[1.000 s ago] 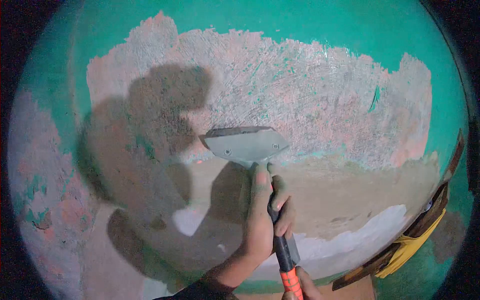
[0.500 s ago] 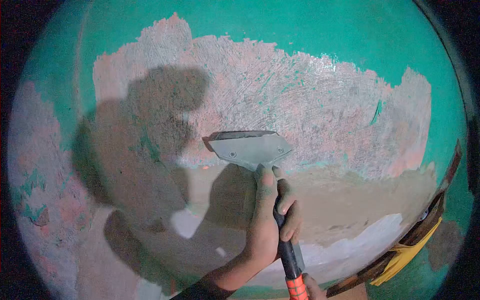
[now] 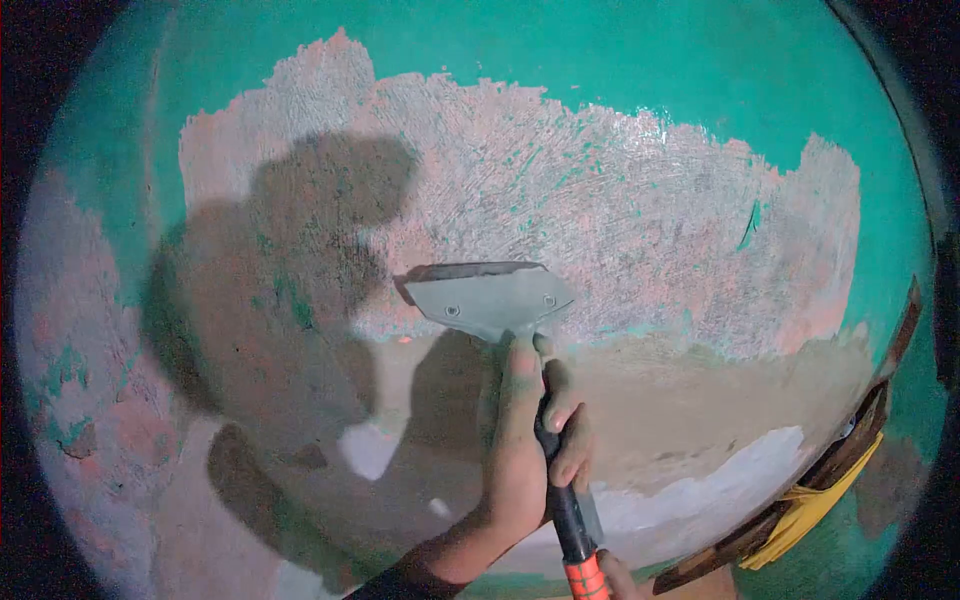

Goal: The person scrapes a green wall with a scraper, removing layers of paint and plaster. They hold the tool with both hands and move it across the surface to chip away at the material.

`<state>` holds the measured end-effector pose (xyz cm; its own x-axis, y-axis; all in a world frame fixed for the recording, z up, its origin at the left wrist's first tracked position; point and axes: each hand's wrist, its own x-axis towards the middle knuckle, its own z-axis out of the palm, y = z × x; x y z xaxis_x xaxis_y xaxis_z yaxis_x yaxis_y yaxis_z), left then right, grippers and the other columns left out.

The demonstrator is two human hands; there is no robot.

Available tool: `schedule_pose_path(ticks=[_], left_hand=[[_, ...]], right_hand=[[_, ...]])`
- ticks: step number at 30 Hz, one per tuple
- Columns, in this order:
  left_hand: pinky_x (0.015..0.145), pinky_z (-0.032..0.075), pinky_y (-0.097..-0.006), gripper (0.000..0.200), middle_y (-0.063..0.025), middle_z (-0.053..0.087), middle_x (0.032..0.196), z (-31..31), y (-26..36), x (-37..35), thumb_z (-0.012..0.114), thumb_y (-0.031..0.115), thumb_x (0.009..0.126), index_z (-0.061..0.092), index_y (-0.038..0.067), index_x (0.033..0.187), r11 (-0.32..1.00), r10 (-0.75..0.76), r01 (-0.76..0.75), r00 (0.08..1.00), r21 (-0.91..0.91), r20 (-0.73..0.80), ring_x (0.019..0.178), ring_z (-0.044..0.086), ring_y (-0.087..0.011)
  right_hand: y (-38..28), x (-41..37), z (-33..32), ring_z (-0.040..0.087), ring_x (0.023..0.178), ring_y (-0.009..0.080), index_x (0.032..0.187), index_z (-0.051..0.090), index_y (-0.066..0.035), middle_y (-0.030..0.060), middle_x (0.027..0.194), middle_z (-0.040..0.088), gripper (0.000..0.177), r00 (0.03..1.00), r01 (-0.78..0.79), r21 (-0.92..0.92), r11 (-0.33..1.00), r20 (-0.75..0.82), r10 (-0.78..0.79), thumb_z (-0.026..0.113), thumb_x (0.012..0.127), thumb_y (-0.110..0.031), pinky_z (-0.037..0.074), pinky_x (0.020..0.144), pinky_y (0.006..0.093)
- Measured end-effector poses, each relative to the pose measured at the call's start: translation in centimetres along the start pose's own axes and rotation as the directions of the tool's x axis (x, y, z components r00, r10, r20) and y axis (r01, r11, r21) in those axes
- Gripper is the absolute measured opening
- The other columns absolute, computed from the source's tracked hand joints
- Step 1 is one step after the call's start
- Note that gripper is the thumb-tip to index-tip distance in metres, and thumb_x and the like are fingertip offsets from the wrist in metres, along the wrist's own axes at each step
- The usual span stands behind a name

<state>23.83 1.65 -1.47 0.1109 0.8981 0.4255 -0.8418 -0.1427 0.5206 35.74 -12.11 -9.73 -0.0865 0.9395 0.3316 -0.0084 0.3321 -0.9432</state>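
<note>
A long-handled scraper (image 3: 490, 298) with a wide grey metal head is up against the wall, its blade edge toward the top. My left hand (image 3: 520, 440) is closed around the black upper handle, the thumb stretched along it just below the head. Lower down, at the bottom edge, my right hand (image 3: 618, 577) is at the orange grip; only some fingers show, and they appear wrapped round it. The blade lies over a patch of bare, scratched plaster (image 3: 600, 210), greyish pink with green flecks.
Green paint (image 3: 620, 50) borders the bare patch. Below it runs a smooth brownish band (image 3: 690, 410) with a white area (image 3: 720, 480). A yellow cloth (image 3: 815, 510) hangs at a dark wooden strip (image 3: 725, 550) at lower right. My shadow darkens the wall's left side.
The scraper head and my left hand have shifted slightly left along the wall. Both hands keep their hold on the handle.
</note>
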Motion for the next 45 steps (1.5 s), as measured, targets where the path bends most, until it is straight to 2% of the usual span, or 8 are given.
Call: schedule_pose_path(ticks=[12,19,27,31,37,40,41,45], left_hand=[[0.028,0.029,-0.0234,0.037,0.0042,0.033,0.054,-0.1,0.1,0.9,0.036,0.049,0.090,0.036,0.013,0.079,0.999,0.050,-0.050,0.998,0.005,0.036,0.031,0.031,-0.0073],[0.029,0.030,-0.0226,0.032,0.0040,0.034,0.058,0.3,0.3,0.4,0.035,0.046,0.091,0.036,0.014,0.088,0.999,0.042,-0.042,0.999,0.015,0.013,0.031,0.031,-0.0072],[0.029,0.030,-0.0229,0.030,0.0045,0.034,0.059,-0.2,0.4,0.8,0.036,0.045,0.091,0.037,0.015,0.095,0.998,0.067,-0.066,0.996,-0.020,0.065,0.031,0.031,-0.0072],[0.029,0.030,-0.0230,0.030,0.0045,0.035,0.060,-0.7,0.0,0.4,0.036,0.045,0.091,0.037,0.015,0.095,1.000,0.017,-0.016,0.998,-0.021,0.057,0.031,0.031,-0.0073],[0.027,0.029,-0.0208,0.031,0.0066,0.033,0.057,0.5,0.3,0.6,0.037,0.043,0.092,0.044,0.014,0.097,0.998,0.059,-0.059,0.998,-0.026,-0.011,0.030,0.028,-0.0045],[0.028,0.030,-0.0215,0.031,0.0055,0.034,0.058,0.1,0.3,0.5,0.036,0.044,0.091,0.041,0.014,0.095,0.999,0.048,-0.048,0.999,0.008,0.008,0.031,0.029,-0.0052],[0.029,0.030,-0.0223,0.032,0.0044,0.034,0.058,0.2,0.4,0.9,0.036,0.045,0.091,0.039,0.014,0.093,0.999,0.052,-0.052,0.998,0.005,0.035,0.032,0.030,-0.0063],[0.031,0.030,-0.0230,0.032,0.0034,0.034,0.058,0.4,0.7,0.8,0.036,0.046,0.091,0.037,0.014,0.089,1.000,0.000,-0.002,0.997,0.018,0.082,0.033,0.031,-0.0074]], right_hand=[[-0.3,0.6,0.3,0.039,0.057,0.0050,0.132,0.032,0.000,0.0015,0.078,0.051,0.052,1.000,-0.017,0.080,0.997,0.009,0.017,0.051,0.088,-0.021,0.033,0.050,0.0209],[0.1,0.8,-0.1,0.037,0.054,0.0046,0.131,0.035,0.000,-0.0010,0.073,0.049,0.052,0.997,0.076,-0.002,0.997,0.026,-0.076,0.052,0.088,-0.025,0.031,0.049,0.0203],[0.3,0.8,0.1,0.037,0.055,0.0043,0.132,0.035,0.000,-0.0011,0.074,0.051,0.051,1.000,0.016,0.044,0.999,0.011,-0.017,0.051,0.088,-0.022,0.032,0.049,0.0208],[0.6,0.3,0.5,0.038,0.055,0.0040,0.131,0.035,0.001,-0.0009,0.072,0.049,0.051,0.998,0.054,-0.095,0.994,-0.026,-0.057,0.051,0.088,-0.022,0.032,0.049,0.0200],[0.1,1.0,0.9,0.037,0.054,0.0035,0.132,0.032,0.001,-0.0016,0.073,0.049,0.054,0.998,0.067,0.078,0.995,-0.019,-0.066,0.052,0.088,-0.022,0.030,0.049,0.0190],[-0.5,0.7,0.8,0.036,0.053,0.0036,0.133,0.030,0.001,-0.0019,0.072,0.049,0.056,0.998,-0.057,0.042,0.997,-0.021,0.058,0.052,0.088,-0.023,0.030,0.048,0.0192],[-0.8,0.8,0.7,0.036,0.053,0.0038,0.133,0.030,0.001,-0.0023,0.071,0.048,0.056,0.999,-0.052,0.164,0.985,-0.006,0.054,0.052,0.088,-0.024,0.030,0.048,0.0194],[-1.7,1.0,0.8,0.036,0.052,0.0042,0.134,0.029,0.000,-0.0024,0.069,0.047,0.058,0.998,-0.060,0.092,0.994,0.006,0.059,0.053,0.088,-0.027,0.030,0.047,0.0196]])
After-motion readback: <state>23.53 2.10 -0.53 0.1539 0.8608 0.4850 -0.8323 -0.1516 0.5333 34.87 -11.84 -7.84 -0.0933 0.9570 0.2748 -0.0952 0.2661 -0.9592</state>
